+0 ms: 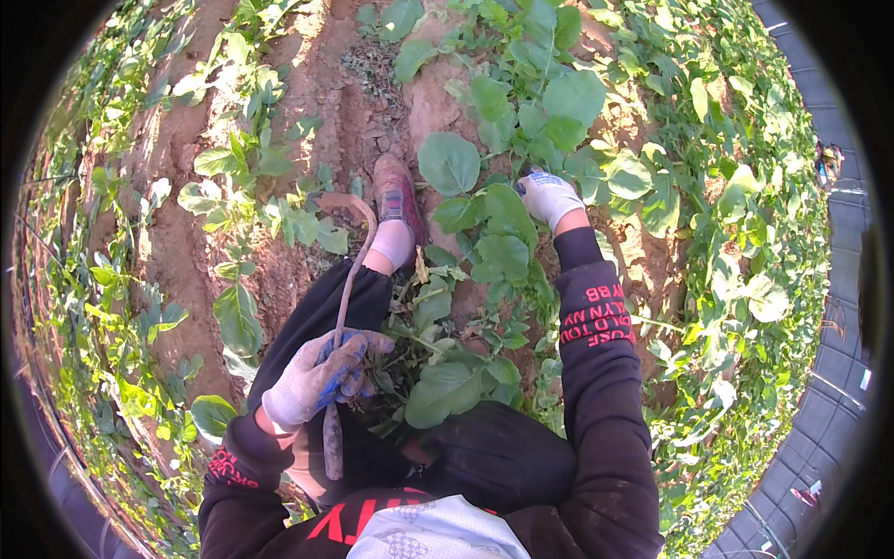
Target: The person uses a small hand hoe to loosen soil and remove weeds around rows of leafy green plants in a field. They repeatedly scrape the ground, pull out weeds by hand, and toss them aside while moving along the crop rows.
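My left hand point(325, 374), in a white knit work glove with a blue coated palm, is closed around the thin shaft of a hand sickle point(351, 272). The tool's curved metal end lies near my shoe, and its worn handle hangs below my fist. Some plant debris shows beside those fingers. My right hand point(548, 195), in a matching glove, reaches down among broad green leaves point(510, 209). Its fingertips are partly hidden by foliage, so whether they grip a stem cannot be seen.
My shoe point(398, 192) stands on the bare soil furrow point(349, 119) between leafy rows. Dense plants point(740, 209) grow to the right, more plants point(237, 314) to the left. Black ground fabric point(831, 328) edges the bed at the far right.
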A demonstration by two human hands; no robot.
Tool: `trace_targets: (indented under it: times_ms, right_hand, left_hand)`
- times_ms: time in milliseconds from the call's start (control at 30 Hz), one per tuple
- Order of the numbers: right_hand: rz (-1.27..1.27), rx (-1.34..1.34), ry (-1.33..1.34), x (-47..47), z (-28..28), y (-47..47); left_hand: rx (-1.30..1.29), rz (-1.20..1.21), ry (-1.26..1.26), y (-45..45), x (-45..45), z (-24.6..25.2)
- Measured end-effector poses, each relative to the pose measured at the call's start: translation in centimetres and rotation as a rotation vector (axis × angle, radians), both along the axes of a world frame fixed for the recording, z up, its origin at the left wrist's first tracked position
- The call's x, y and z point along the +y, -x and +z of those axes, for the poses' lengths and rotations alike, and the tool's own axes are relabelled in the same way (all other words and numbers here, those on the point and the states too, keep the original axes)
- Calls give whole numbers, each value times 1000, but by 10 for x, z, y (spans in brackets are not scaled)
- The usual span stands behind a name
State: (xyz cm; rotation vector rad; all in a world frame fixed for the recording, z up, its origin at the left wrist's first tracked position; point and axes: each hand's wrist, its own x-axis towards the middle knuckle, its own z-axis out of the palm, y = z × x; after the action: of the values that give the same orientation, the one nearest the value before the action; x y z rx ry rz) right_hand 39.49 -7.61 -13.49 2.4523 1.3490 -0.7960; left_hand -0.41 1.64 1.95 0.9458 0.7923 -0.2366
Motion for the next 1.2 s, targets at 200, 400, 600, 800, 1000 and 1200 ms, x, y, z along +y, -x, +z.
trace_targets:
  times_ms: [200, 400, 600, 800, 1000, 1200]
  right_hand:
    - [44, -25, -105, -9, -5, 3]
    - [51, -92, -99, -6, -11, 7]
    - [-68, -172, -53, -14, 14, 4]
    - [30, -120, -229, -36, 17, 4]
    - [-237, -323, -162, 5, -28, 9]
    - [-195, -324, -191, 4, -39, 5]
  left_hand:
    - [-11, -11, 6, 0, 0, 0]
    - [-13, -19, 18, 1, 1, -1]
    - [12, -1, -38, 1, -2, -2]
    - [10, -28, -38, 1, -2, -4]
    - [25, -7, 9, 1, -2, -7]
    - [16, -30, -5, -1, -2, -8]
